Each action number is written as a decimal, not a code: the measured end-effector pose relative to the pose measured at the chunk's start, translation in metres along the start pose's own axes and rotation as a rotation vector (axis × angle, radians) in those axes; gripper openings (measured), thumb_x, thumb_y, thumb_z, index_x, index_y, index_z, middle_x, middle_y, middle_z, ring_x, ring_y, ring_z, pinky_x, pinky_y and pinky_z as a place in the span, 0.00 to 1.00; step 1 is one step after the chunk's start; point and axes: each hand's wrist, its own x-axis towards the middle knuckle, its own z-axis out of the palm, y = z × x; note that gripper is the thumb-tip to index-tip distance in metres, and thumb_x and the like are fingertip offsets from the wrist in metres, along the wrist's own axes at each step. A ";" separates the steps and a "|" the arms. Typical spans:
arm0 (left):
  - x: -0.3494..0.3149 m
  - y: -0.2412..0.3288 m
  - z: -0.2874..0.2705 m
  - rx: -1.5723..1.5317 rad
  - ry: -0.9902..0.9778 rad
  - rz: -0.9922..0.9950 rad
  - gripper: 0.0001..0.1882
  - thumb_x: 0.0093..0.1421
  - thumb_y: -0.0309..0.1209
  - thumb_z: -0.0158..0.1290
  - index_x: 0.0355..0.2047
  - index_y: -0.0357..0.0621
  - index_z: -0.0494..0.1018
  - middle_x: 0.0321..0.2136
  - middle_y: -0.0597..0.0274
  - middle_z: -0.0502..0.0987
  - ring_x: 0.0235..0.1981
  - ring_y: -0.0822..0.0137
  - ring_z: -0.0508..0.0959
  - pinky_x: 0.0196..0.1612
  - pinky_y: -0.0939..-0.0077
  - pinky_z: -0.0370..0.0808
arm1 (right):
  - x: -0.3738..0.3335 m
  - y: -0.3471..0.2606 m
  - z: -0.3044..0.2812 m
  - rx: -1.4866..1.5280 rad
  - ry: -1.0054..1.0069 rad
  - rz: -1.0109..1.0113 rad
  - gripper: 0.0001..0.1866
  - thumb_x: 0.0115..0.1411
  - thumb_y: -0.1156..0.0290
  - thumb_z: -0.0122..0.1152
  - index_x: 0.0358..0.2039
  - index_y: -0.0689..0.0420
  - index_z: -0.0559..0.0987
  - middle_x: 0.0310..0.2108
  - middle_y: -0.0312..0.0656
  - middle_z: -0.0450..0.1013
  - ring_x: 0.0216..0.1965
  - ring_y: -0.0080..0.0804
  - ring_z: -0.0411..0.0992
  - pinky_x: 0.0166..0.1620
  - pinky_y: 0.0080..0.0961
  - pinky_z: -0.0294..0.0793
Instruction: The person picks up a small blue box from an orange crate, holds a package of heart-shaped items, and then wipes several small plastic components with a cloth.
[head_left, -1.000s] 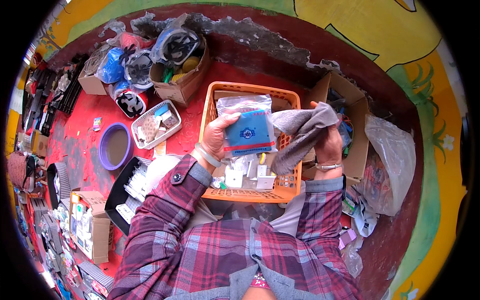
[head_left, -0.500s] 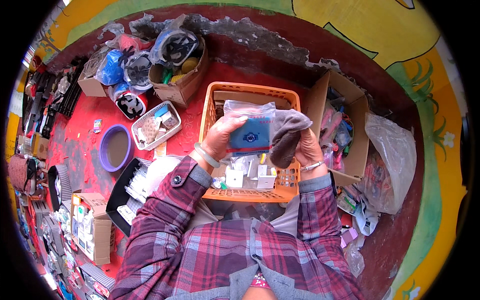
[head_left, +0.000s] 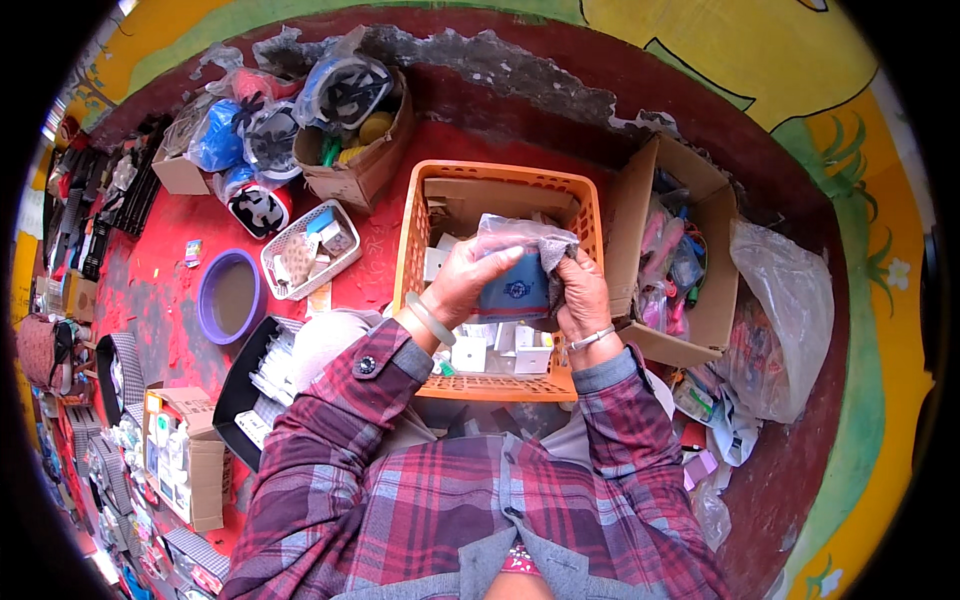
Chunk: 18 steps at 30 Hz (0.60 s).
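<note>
My left hand (head_left: pixel 463 281) grips the left side of a flat blue packet (head_left: pixel 515 284) in a clear plastic bag, its thumb lying across the front. In my right hand (head_left: pixel 583 296) is a grey-brown cloth (head_left: pixel 556 250), pinched in the fingers against the packet's upper right corner. Part of the cloth shows behind the packet; the rest is hidden by the hand. Both hands are above an orange plastic basket (head_left: pixel 412 232), which holds small white boxes (head_left: pixel 468 354) and a piece of cardboard.
Right of the basket stands an open cardboard box (head_left: pixel 630 222) of bagged goods, beside a clear plastic bag (head_left: pixel 790 320). To the left are a white basket (head_left: pixel 343 262), a purple basin (head_left: pixel 204 300) and a black tray (head_left: pixel 228 398). Bagged items fill a far-left carton (head_left: pixel 362 180).
My right hand has moved left, bringing the cloth onto the packet's edge. The packet has shifted slightly right and down with my left hand.
</note>
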 end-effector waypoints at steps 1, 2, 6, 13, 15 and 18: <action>0.001 -0.002 -0.003 0.005 0.021 -0.031 0.17 0.60 0.35 0.51 0.45 0.37 0.73 0.39 0.61 0.76 0.39 0.73 0.75 0.45 0.78 0.72 | -0.001 -0.002 0.002 0.005 0.001 -0.010 0.11 0.57 0.72 0.60 0.40 0.61 0.77 0.36 0.36 0.76 0.36 0.23 0.73 0.42 0.18 0.72; 0.001 -0.002 -0.003 -0.029 0.025 -0.061 0.17 0.60 0.35 0.51 0.45 0.36 0.73 0.38 0.61 0.76 0.39 0.72 0.75 0.45 0.77 0.72 | -0.002 -0.003 0.004 0.008 0.001 -0.020 0.11 0.56 0.72 0.60 0.40 0.61 0.77 0.35 0.36 0.76 0.36 0.23 0.73 0.42 0.18 0.72; 0.001 0.004 0.002 -0.122 0.014 -0.099 0.17 0.61 0.35 0.50 0.44 0.34 0.73 0.38 0.59 0.76 0.38 0.71 0.76 0.44 0.76 0.73 | -0.002 -0.005 0.008 -0.072 0.097 -0.120 0.08 0.56 0.73 0.61 0.36 0.61 0.79 0.32 0.36 0.76 0.33 0.21 0.73 0.38 0.17 0.73; 0.001 0.002 -0.004 -0.190 0.065 -0.062 0.19 0.61 0.36 0.48 0.45 0.32 0.71 0.40 0.55 0.76 0.40 0.67 0.76 0.45 0.70 0.74 | 0.011 -0.021 -0.022 0.074 0.215 -0.152 0.11 0.57 0.68 0.59 0.38 0.60 0.78 0.34 0.39 0.76 0.35 0.29 0.74 0.41 0.24 0.74; 0.001 0.019 -0.013 -0.326 0.071 -0.077 0.20 0.62 0.38 0.46 0.47 0.32 0.69 0.42 0.52 0.75 0.41 0.62 0.76 0.48 0.66 0.73 | 0.027 -0.048 -0.060 0.148 0.258 -0.207 0.13 0.59 0.63 0.57 0.38 0.59 0.77 0.36 0.41 0.76 0.38 0.34 0.75 0.45 0.31 0.75; 0.000 0.027 -0.024 -0.345 0.162 -0.007 0.20 0.61 0.38 0.46 0.47 0.34 0.69 0.42 0.52 0.75 0.42 0.60 0.76 0.49 0.65 0.72 | 0.019 -0.072 -0.058 0.186 0.144 -0.215 0.22 0.55 0.51 0.59 0.41 0.56 0.75 0.41 0.41 0.74 0.42 0.36 0.73 0.48 0.38 0.73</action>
